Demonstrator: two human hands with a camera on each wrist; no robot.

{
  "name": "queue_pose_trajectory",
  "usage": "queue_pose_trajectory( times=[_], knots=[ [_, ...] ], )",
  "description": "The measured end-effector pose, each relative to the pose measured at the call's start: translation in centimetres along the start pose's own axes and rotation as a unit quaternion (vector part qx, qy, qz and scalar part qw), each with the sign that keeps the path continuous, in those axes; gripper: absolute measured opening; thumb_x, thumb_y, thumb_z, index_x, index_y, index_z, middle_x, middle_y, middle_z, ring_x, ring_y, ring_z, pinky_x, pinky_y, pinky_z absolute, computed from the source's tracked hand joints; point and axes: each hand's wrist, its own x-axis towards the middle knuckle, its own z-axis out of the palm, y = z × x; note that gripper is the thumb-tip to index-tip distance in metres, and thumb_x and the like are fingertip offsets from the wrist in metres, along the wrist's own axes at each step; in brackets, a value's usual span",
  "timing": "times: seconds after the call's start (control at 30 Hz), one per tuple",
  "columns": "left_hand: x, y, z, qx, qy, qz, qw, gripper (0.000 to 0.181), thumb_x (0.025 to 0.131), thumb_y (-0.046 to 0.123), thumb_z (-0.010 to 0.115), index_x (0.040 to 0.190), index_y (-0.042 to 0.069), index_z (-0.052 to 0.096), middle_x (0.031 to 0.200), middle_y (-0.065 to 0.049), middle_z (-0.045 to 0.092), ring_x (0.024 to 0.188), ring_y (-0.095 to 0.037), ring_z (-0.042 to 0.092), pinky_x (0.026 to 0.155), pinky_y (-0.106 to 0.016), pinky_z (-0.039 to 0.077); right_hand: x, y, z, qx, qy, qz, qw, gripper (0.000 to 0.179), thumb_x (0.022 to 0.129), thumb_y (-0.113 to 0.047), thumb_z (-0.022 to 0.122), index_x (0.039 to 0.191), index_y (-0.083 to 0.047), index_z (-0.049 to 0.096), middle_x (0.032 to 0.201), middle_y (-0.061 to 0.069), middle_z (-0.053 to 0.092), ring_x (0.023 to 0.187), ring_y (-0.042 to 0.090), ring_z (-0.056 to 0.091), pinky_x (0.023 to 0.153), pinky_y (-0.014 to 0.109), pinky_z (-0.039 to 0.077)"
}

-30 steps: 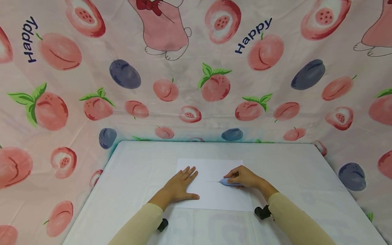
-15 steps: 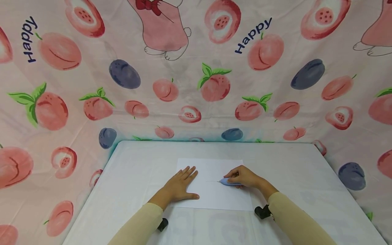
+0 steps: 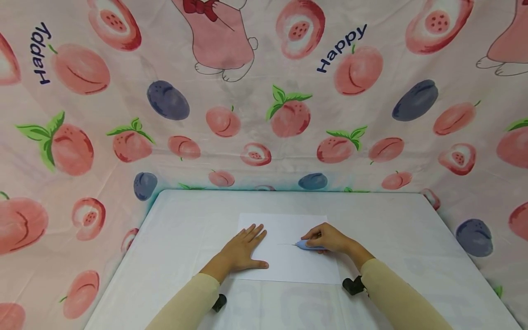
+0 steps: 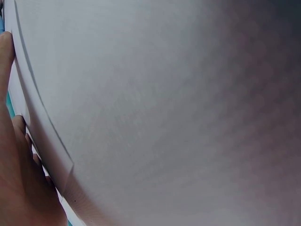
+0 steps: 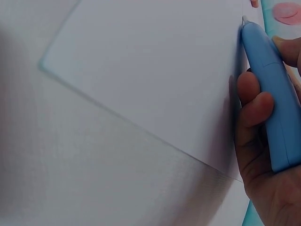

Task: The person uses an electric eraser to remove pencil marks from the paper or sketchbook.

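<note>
A white sheet of paper point(image 3: 293, 268) lies on the table before me. My left hand point(image 3: 241, 250) rests flat on its left part, fingers spread and thumb out to the side. In my right hand point(image 3: 332, 238) I grip a chunky blue pen-like tool point(image 5: 272, 89), lying at a low slant over the paper's right half. Its narrow metal tip point(image 5: 244, 20) points left, right at the end of a short, faint thin line point(image 3: 284, 244) on the sheet. Thumb and fingers curl round the body in the right wrist view. The left wrist view shows part of the left hand point(image 4: 21, 179) at its edge.
The table point(image 3: 185, 220) has a white cover. Behind and beside it hangs a pink cloth point(image 3: 255, 101) printed with peaches, blue fruit and animal figures. Black devices sit at the left wrist point(image 3: 220, 303) and right wrist point(image 3: 354, 286), below beige sleeves.
Both hands, the blue tool and the paper keep their places. Only the hanging cloth at the far left has shifted slightly to the right.
</note>
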Motion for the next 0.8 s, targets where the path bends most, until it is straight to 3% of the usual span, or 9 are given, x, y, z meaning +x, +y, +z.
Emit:
queue_pose_trajectory(
  times=[0.8],
  knots=[
    [0.15,-0.13,0.17,0.013,-0.006,-0.005,0.9999,0.100,0.085,0.076,0.049,0.159,0.016,0.019,0.166,-0.002,0.012,0.153,-0.024,0.010,0.123,-0.042,0.016,-0.14,-0.62,0.06,0.002,0.001,-0.006,1.0000,0.027,0.092,-0.015,0.069,0.114,0.000,0.072,0.115,0.016,0.071,0.054,0.013,0.052,0.045,0.024,0.044]
  ],
)
